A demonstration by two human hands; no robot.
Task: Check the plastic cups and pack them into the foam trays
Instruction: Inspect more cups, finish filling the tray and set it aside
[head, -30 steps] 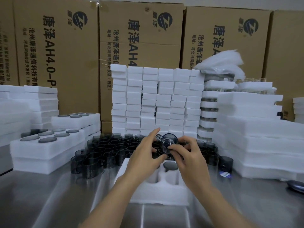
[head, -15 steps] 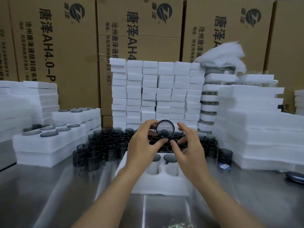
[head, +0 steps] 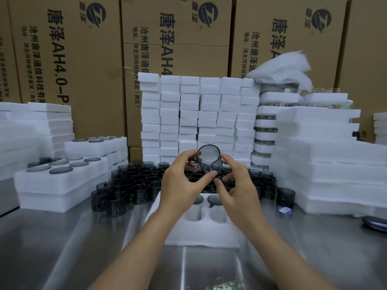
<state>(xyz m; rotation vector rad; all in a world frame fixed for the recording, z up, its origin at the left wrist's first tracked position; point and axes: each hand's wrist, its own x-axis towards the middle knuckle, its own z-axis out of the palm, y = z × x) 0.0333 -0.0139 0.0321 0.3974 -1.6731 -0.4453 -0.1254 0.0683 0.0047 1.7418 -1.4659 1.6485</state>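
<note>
A smoky grey see-through plastic cup (head: 209, 158) is held up at chest height, tilted, with its round base facing me. My left hand (head: 181, 181) pinches it from the left, fingers above and thumb below. My right hand (head: 236, 186) holds its right side with the fingertips. Below the hands lies a white foam tray (head: 201, 231) with round pockets; two far pockets hold cups (head: 215, 200), the near ones are bare. Behind the tray stands a dense cluster of loose dark cups (head: 134, 185).
Filled foam trays (head: 60, 176) are stacked at the left. Tall stacks of white foam blocks (head: 199, 114) and foam sheets (head: 326, 155) stand behind and to the right. One cup (head: 285, 197) stands apart at the right. Cardboard boxes (head: 69, 59) line the back. The table is steel (head: 52, 248).
Both hands have lifted the cup from just above the tray to a higher position and turned it, so that its round base now faces me.
</note>
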